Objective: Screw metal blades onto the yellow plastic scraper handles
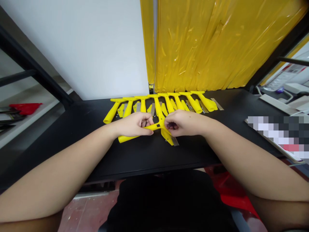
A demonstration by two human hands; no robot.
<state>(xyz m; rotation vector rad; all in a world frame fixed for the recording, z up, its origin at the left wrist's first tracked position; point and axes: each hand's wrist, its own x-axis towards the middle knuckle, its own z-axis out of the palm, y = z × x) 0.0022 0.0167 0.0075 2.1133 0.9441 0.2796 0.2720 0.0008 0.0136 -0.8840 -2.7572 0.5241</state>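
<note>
My left hand (136,124) is closed around a yellow plastic scraper handle (156,126), thumb on top near its wide head. A yellow tube end (127,139) pokes out below that hand, seemingly part of the same handle. At the head's right side, my right hand (180,123) has its fingers curled into a pinch; what lies between them is hidden. Just under the head are a yellow end plate (166,137) and a thin metal blade (175,141). Behind my hands, several more yellow scraper handles (111,112) lie in a row, with small plates, blades and screws between them.
The black table (145,159) has a white panel (96,48) and yellow plastic wrapping (205,45) behind it. A black frame post (31,71) rises on the left. At the right edge lies a partly blurred flat item (277,138), with white equipment (277,104) beyond.
</note>
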